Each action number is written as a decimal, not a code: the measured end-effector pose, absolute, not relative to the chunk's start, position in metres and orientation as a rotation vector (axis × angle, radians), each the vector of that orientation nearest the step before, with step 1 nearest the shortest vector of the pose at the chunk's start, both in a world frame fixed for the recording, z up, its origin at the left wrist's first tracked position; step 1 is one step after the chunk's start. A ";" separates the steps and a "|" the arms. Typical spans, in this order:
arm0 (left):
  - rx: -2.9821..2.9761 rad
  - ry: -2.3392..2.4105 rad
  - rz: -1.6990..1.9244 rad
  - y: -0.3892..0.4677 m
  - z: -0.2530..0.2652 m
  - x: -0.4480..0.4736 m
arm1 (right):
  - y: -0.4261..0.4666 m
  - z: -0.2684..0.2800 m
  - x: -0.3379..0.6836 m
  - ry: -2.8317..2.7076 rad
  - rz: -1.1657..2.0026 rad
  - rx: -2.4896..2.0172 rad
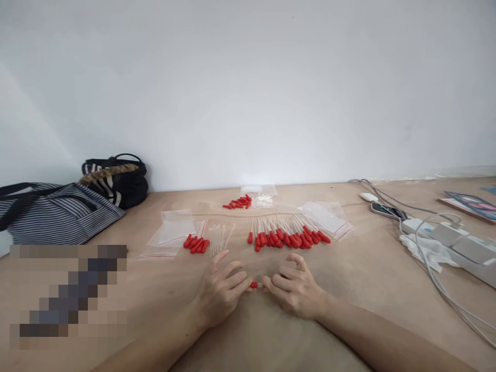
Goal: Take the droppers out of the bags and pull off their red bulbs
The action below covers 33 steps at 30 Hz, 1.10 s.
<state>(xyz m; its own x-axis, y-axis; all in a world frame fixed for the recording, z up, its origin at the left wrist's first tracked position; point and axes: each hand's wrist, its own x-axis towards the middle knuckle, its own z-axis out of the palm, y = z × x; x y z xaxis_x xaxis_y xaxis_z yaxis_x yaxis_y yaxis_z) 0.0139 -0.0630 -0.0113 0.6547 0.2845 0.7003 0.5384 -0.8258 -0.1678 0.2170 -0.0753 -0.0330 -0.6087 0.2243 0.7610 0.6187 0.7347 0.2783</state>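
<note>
Low in the middle, my left hand (225,285) pinches a red rubber bulb (253,284). My right hand (296,288) grips a thin clear dropper tube (260,285), whose end meets the bulb between my fingertips. How far the tube sits inside the bulb is hidden. Just beyond my left hand lie loose red bulbs (197,244) and several clear tubes (219,239). Droppers with red bulbs fitted (289,237) lie in a row beyond my right hand, bulbs toward me.
Zip bags lie left (176,227), right (328,218) and at the back (259,190), near more red bulbs (238,202) and tubes (264,201). Striped (65,214) and black (134,183) bags stand left, beside a blurred-out patch (67,297). A power strip (457,243) and cables (426,258) are right.
</note>
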 end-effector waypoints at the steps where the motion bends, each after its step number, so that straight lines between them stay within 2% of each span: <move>1: -2.513 -0.652 -0.970 -0.063 -0.011 0.014 | -0.075 -0.033 0.218 -2.198 -0.681 -0.635; 7: -2.492 -0.838 -0.977 -0.052 -0.010 -0.010 | -0.072 -0.032 0.228 -2.130 -0.582 -0.786; 13: -2.246 -1.448 -1.166 -0.020 -0.004 -0.061 | -0.070 -0.029 0.225 -2.157 -0.481 -0.841; 18: -2.058 -2.072 -1.001 -0.002 0.006 -0.102 | -0.070 -0.030 0.225 -2.224 -0.458 -0.861; 23: -2.089 -2.354 -0.923 0.003 0.005 -0.114 | -0.070 -0.030 0.226 -2.224 -0.459 -0.850; 26: -2.110 -2.328 -0.845 0.001 0.010 -0.111 | -0.070 -0.029 0.226 -2.216 -0.465 -0.849; 30: -1.985 -1.896 -1.007 -0.016 0.019 -0.084 | -0.071 -0.028 0.223 -2.195 -0.471 -0.839; 33: -2.456 -1.518 -1.136 -0.038 0.018 -0.044 | -0.073 -0.028 0.220 -2.167 -0.441 -0.840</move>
